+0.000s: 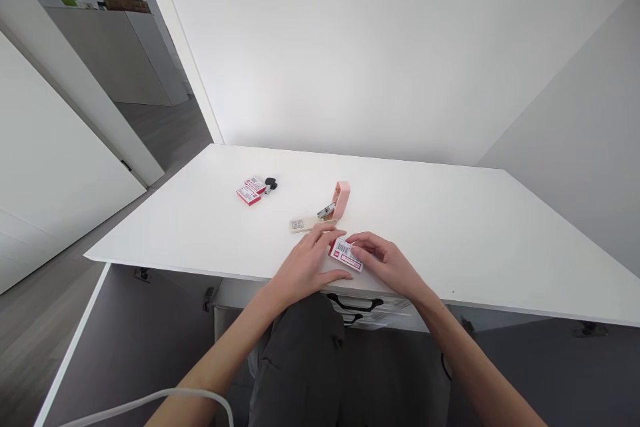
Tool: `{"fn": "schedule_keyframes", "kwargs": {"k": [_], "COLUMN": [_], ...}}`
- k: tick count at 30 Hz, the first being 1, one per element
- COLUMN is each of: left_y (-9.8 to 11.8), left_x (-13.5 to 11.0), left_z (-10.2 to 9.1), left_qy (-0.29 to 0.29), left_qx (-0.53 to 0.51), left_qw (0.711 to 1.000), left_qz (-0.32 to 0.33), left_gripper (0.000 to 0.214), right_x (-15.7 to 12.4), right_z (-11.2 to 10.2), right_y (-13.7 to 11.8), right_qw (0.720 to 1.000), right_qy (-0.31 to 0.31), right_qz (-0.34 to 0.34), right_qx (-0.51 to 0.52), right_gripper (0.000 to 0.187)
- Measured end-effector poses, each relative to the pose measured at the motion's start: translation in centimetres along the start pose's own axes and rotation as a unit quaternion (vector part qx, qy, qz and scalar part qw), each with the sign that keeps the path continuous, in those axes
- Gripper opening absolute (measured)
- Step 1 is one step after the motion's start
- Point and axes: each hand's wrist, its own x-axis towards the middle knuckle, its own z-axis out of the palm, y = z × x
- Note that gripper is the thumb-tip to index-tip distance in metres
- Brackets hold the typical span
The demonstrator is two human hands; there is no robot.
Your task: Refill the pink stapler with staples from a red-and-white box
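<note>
A small red-and-white box with a barcode label (347, 255), which looks like a staple box, is at the front edge of the white desk, between my hands. My right hand (383, 257) grips its right end, thumb on the label and fingers behind. Around the left end curves my left hand (310, 260), its thumb and fingers apart; whether its fingertips touch the box I cannot tell. Just beyond is a pink stapler (342, 200), its top raised, a metal part showing and its cream base (303, 224) flat on the desk. My left fingers partly cover that base.
Two similar red-and-white boxes (250, 191) lie at the left of the desk (450, 227), beside a small black-and-silver object (271, 184). Drawers with black handles (356, 303) are under the front edge. A white cable (150, 400) crosses my left forearm.
</note>
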Motion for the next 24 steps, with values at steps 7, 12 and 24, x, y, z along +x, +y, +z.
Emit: {"fn": "schedule_keyframes", "kwargs": {"k": [7,12,24], "left_y": [-0.73,-0.68,-0.74], "left_x": [-0.01,-0.10,-0.14], "left_z": [-0.15,0.02,0.29], "left_qy": [0.040,0.088,0.105], "left_qx": [-0.052,-0.064,-0.111], "left_qw": [0.993,0.987,0.984], "left_qz": [-0.096,-0.116,-0.092], "left_gripper": [0.040,0.040,0.039], "right_x": [0.35,0.16,-0.30], "right_z": [0.19,-0.10,-0.43], "right_y": [0.25,-0.07,-0.31], "right_qw": [0.994,0.995,0.999], "right_qy": [0.101,0.087,0.025], "right_qz": [0.023,0.032,0.029], "right_qx": [0.044,0.038,0.035], "right_gripper": [0.035,0.031,0.034]}}
